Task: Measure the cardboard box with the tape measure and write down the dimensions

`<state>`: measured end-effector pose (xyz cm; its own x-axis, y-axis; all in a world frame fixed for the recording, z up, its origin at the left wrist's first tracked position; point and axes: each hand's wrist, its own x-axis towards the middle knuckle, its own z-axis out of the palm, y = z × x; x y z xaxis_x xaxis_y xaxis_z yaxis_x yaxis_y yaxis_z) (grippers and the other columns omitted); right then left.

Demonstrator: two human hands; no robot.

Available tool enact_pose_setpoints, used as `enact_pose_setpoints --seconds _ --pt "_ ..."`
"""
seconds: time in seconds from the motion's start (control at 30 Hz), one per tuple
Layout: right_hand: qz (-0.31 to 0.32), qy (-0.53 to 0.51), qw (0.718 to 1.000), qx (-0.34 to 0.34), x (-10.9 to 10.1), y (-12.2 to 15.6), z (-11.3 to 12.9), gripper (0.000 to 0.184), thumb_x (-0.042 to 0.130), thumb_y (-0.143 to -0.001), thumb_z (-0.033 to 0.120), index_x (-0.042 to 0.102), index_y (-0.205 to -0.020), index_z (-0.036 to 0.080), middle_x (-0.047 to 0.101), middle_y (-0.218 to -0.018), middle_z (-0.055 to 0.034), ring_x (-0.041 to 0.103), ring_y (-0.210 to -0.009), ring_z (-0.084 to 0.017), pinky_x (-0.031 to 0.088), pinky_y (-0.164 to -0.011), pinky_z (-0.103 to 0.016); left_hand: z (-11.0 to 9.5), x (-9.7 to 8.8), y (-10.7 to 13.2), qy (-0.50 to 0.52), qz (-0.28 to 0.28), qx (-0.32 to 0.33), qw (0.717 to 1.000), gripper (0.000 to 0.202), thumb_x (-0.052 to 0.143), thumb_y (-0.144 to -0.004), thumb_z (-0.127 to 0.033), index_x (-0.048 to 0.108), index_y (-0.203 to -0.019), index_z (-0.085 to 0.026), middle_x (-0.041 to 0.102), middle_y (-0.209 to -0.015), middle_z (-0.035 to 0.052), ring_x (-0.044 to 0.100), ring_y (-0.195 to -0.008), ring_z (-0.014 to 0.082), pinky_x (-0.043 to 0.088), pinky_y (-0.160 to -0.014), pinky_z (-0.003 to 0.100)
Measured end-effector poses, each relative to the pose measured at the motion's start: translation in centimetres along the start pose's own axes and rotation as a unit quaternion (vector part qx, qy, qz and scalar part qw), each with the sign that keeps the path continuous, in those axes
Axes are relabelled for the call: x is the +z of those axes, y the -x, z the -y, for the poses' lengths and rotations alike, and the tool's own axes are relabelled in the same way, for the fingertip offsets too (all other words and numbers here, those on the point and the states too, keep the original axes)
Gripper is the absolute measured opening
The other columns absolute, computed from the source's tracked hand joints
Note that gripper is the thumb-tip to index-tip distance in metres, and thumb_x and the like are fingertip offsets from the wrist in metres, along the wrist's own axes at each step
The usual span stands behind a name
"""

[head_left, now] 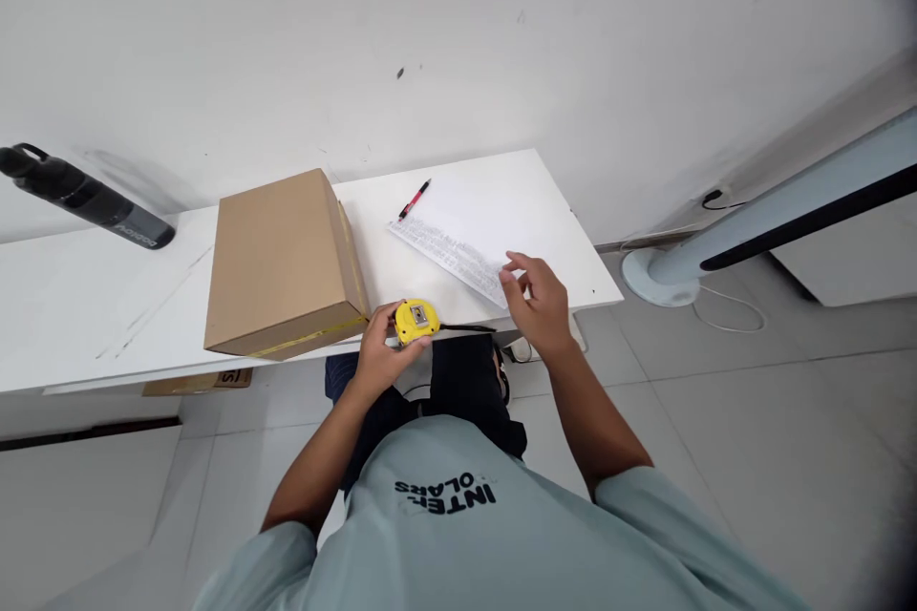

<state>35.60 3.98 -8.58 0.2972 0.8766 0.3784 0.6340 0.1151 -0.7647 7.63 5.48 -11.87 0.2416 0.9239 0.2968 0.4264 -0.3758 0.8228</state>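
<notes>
My left hand (379, 355) is wrapped around a yellow tape measure (416, 320) at the table's front edge. A dark wrist strap (465, 328) trails from it to the right. Just left of that hand sits a closed cardboard box (276, 253), with a thin yellow strip (315, 336) along its lower front and right side; whether it is the measure's blade I cannot tell. My right hand (539, 301) hovers by the right end of a printed paper sheet (451, 253), fingers curved and apart, nothing seen in them. A red and black pen (415, 200) lies beyond the paper.
The white table (501, 191) stands against a wall. A dark bottle (93, 200) is at its left. On the floor to the right rises a pale blue tower-shaped appliance (780, 220) with a cable. Another cardboard box (197, 384) shows under the table.
</notes>
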Motion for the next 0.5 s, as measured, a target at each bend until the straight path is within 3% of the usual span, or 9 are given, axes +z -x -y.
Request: enact_pose_setpoints --seconds 0.1,0.17,0.27,0.37,0.5 --pt "0.032 0.161 0.986 -0.011 0.4 -1.8 -2.6 0.046 0.045 -0.104 0.044 0.068 -0.133 0.018 0.069 -0.138 -0.0204 0.061 -0.126 -0.036 0.048 -0.104 -0.053 0.5 -0.4 -2.2 -0.011 -0.039 -0.002 0.999 0.057 0.080 -0.083 -0.049 0.062 -0.130 -0.021 0.070 -0.129 0.0123 0.069 -0.120 0.0257 0.057 -0.104 0.044" --pt "0.084 0.232 0.969 -0.002 0.8 -1.7 -3.9 0.045 0.044 -0.103 0.041 0.069 -0.133 0.019 0.064 -0.148 -0.0200 0.052 -0.139 -0.039 0.042 -0.110 -0.056 0.8 -0.9 -3.5 -0.032 -0.050 -0.015 0.998 0.055 0.079 -0.083 -0.050 0.063 -0.127 -0.020 0.071 -0.124 0.0117 0.069 -0.117 0.0259 0.056 -0.104 0.044" --pt "0.109 0.269 0.957 0.010 1.1 -0.3 -4.0 0.046 0.043 -0.105 0.045 0.072 -0.133 0.023 0.063 -0.150 -0.0171 0.054 -0.132 -0.039 0.041 -0.106 -0.056 1.1 -2.1 -5.3 -0.113 -0.036 -0.052 0.992 0.057 0.081 -0.079 -0.051 0.065 -0.123 -0.019 0.072 -0.120 0.0114 0.070 -0.111 0.0278 0.056 -0.100 0.044" --pt "0.117 0.271 0.956 0.008 1.9 1.7 -2.1 0.045 0.046 -0.104 0.046 0.074 -0.132 0.024 0.066 -0.144 -0.0178 0.058 -0.119 -0.039 0.042 -0.097 -0.056 1.5 -3.3 -6.8 -0.186 -0.016 -0.081 0.979 0.054 0.081 -0.079 -0.052 0.068 -0.119 -0.019 0.073 -0.116 0.0116 0.071 -0.105 0.0286 0.056 -0.095 0.043" --pt "0.099 0.161 0.982 -0.003 4.6 5.2 0.9 0.038 0.055 -0.102 0.043 0.076 -0.127 0.024 0.073 -0.127 -0.0166 0.062 -0.109 -0.035 0.044 -0.096 -0.054 2.3 -4.2 -8.2 -0.219 -0.022 -0.079 0.972 0.049 0.075 -0.085 -0.052 0.068 -0.121 -0.019 0.074 -0.118 0.0114 0.070 -0.108 0.0289 0.054 -0.095 0.042"
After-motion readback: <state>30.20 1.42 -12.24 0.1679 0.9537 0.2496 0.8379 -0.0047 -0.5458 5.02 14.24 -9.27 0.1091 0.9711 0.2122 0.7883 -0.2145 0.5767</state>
